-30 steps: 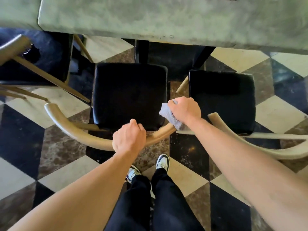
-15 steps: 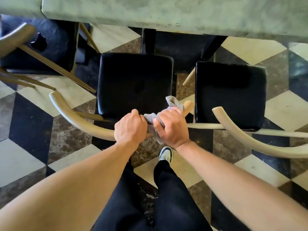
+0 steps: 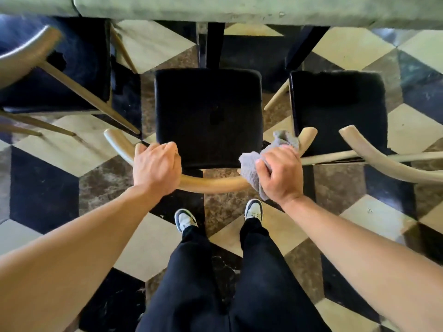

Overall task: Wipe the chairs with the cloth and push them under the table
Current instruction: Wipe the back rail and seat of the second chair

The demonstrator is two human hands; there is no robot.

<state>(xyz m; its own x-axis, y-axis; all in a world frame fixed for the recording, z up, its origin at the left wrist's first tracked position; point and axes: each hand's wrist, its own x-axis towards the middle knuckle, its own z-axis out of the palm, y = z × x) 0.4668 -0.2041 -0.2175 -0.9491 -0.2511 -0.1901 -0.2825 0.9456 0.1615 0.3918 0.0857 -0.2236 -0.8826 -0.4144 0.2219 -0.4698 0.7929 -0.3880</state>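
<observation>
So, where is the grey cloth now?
The grey cloth is in the right hand, pressed on the middle chair's curved wooden backrest, right of centre.

Both forearms are bare from the lower frame edge up to the wrists; no sleeve shows on either one. The left hand (image 3: 157, 167) and right hand (image 3: 279, 174) carry no glove, ring, watch or band on the parts that face the camera. The legs are clad in black trousers (image 3: 215, 283), loose and plain, with soft folds down the front and hems that fall over the shoe tops. The left shoe (image 3: 184, 219) and right shoe (image 3: 254, 208) are low sneakers with pale, whitish toe panels edged by darker grey or black trim. Laces and any markings on them are too small to make out.
</observation>
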